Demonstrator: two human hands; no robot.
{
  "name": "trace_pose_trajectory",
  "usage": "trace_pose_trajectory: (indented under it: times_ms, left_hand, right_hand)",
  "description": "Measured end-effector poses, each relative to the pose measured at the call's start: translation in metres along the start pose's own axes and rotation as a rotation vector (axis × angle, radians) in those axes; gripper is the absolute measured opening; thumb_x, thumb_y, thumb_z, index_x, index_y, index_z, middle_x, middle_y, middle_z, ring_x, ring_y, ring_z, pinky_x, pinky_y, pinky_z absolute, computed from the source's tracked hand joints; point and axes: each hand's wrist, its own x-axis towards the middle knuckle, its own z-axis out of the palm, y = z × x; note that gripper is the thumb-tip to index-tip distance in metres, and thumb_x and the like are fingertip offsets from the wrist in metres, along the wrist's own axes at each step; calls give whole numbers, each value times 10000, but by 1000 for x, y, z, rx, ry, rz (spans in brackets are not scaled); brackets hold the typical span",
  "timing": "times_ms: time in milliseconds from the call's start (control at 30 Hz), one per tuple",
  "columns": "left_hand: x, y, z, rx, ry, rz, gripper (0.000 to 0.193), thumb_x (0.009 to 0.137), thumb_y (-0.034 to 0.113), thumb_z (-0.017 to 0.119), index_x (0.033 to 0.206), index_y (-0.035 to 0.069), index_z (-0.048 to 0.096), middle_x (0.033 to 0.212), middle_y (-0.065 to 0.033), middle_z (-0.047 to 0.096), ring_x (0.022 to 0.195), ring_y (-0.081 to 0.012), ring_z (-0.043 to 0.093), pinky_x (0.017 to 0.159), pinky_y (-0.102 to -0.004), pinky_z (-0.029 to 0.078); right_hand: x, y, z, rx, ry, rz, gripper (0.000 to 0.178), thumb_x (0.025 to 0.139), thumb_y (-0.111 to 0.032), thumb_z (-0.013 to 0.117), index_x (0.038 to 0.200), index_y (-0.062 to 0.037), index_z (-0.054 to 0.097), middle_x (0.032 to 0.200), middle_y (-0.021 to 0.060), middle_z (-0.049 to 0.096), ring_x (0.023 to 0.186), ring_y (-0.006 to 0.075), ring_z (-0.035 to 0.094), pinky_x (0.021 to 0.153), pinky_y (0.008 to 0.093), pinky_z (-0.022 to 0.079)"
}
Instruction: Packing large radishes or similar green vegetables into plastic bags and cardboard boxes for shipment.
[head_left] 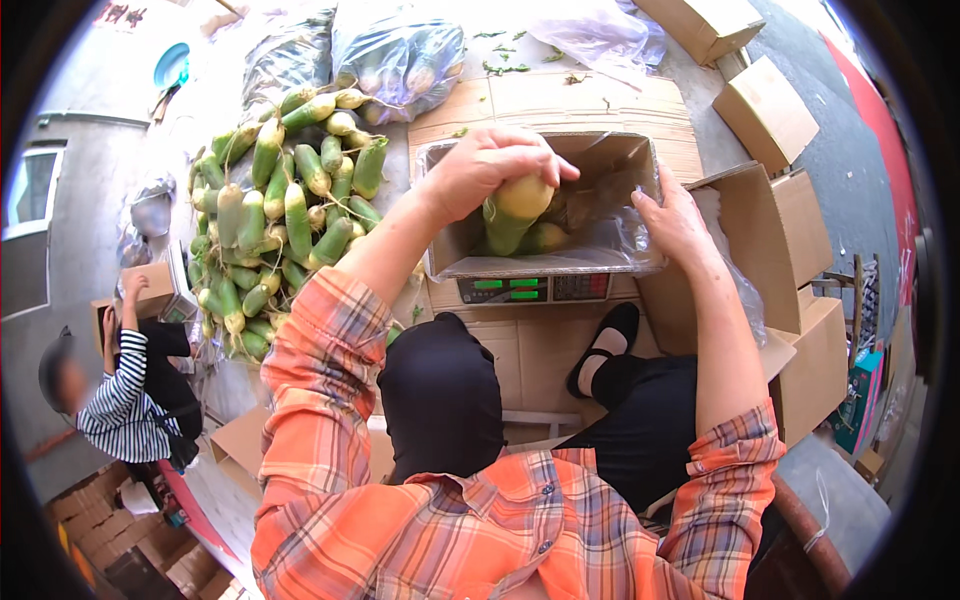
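My left hand is closed round the pale end of a green radish, which it holds tilted inside an open cardboard box. Another green radish lies on the bottom beside it. Clear plastic lines the box. At the box's right wall, my right hand grips the edge, thumb toward the inside and some fingers hidden behind the cardboard. Under the box is a scale with lit green displays, set on flattened cardboard.
Left of the box, a big heap of green radishes lies on the floor, with filled plastic bags behind it. Cardboard boxes stand on the right, one open with plastic inside. A person in a striped top sits at far left, handling a box.
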Motion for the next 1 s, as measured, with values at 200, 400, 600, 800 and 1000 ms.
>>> trace_pose_trajectory:
  times_ms: [200, 400, 600, 800, 1000]
  left_hand:
    - [27, -52, 0, 285, -175, -306, 191, 765, 206, 602, 731, 38, 686, 751, -57, 670, 759, -136, 626, 715, -277, 483]
    - [45, -116, 59, 919, -366, -435, 315, 814, 250, 534, 928, -13, 665, 920, -209, 641, 895, -322, 611, 803, -400, 459]
    - [34, -116, 70, 1066, -364, -488, 392, 804, 347, 586, 1076, 72, 650, 1164, -166, 578, 1120, -304, 506, 937, -433, 397]
    - [-16, -24, 53, 913, -47, -153, 356, 798, 358, 625, 956, 41, 666, 1000, -159, 601, 1012, -326, 554, 867, -400, 449]
    - [-130, -12, 0, 637, 764, 464, 126, 786, 139, 618, 845, 28, 629, 849, -130, 610, 819, -291, 583, 726, -367, 468]
  right_hand:
    - [6, 11, 3, 77, 3, -104, 602, 822, -226, 587, 1351, -54, 358, 1230, 239, 512, 1156, 350, 485, 972, 379, 374]
    - [11, 24, 9, 175, -55, -130, 504, 838, -107, 562, 1305, -4, 405, 1104, 195, 588, 996, 256, 563, 869, 343, 433]
    - [10, 32, 2, 234, -137, -120, 476, 850, -73, 539, 1303, -11, 406, 1109, 133, 579, 982, 205, 544, 865, 315, 428]
    - [13, 32, 2, 259, -186, -84, 455, 897, -114, 511, 1318, -9, 374, 1163, 104, 542, 998, 172, 522, 869, 299, 423]
    - [5, 23, -2, 252, -138, -41, 451, 893, -142, 519, 1299, 11, 398, 1161, 120, 550, 1014, 194, 523, 892, 314, 409]
